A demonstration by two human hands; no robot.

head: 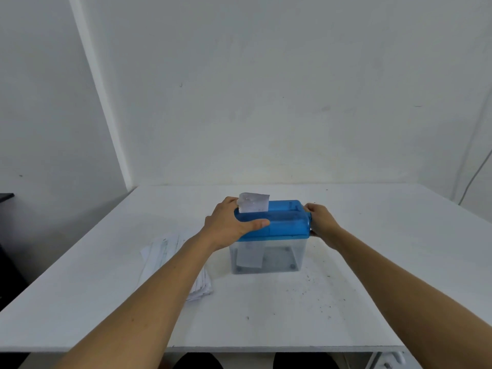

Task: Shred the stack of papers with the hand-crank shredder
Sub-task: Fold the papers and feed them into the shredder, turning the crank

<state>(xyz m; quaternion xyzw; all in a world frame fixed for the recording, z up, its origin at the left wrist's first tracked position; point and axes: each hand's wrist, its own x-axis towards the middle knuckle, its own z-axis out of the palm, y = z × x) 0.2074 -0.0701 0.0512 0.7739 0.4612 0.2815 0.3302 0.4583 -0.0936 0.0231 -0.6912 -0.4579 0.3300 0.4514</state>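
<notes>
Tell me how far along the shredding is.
Little looks done: the clear bin shows only one piece hanging. In hand: a sheet stands in the blue shredder top, left grip holding the top, right grip at its right end. Left: the stack beside the bin.

Clear shredder (277, 258), blue lid — paper sheet (254, 202) upright in slot, stack (157, 253) beside.

Nothing readable is showing anywhere in the head view. Faint grey marks are appearing on the sheet (253, 202) poking up from the blue shredder (287, 221) and on the paper stack (155, 258) at its eight o'clock, all too blurred to read.
</notes>
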